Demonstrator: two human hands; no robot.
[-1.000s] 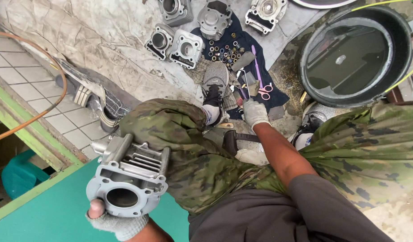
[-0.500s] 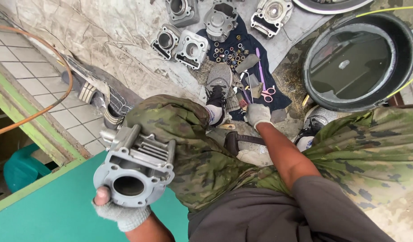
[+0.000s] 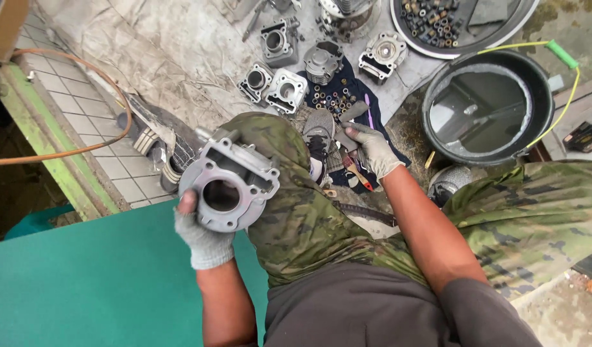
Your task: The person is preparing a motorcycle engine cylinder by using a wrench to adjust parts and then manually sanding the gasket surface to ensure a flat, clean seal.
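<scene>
Your left hand (image 3: 203, 234), gloved grey, grips a silver engine cylinder (image 3: 230, 184) with a round bore facing you, cooling fins at its back, held above the green surface (image 3: 97, 283) at 8 o'clock. Your right hand (image 3: 373, 149), arm extended toward 12 o'clock, closes on a grey-handled tool (image 3: 352, 113) over the dark cloth (image 3: 347, 87). More cylinders (image 3: 286, 88) lie at 12 o'clock; black bucket (image 3: 540, 83) at 2.

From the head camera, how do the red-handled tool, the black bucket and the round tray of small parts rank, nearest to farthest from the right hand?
1. Red-handled tool, just below the right hand.
2. Black bucket, off to its right.
3. Round tray of small parts, at the top edge.
</scene>
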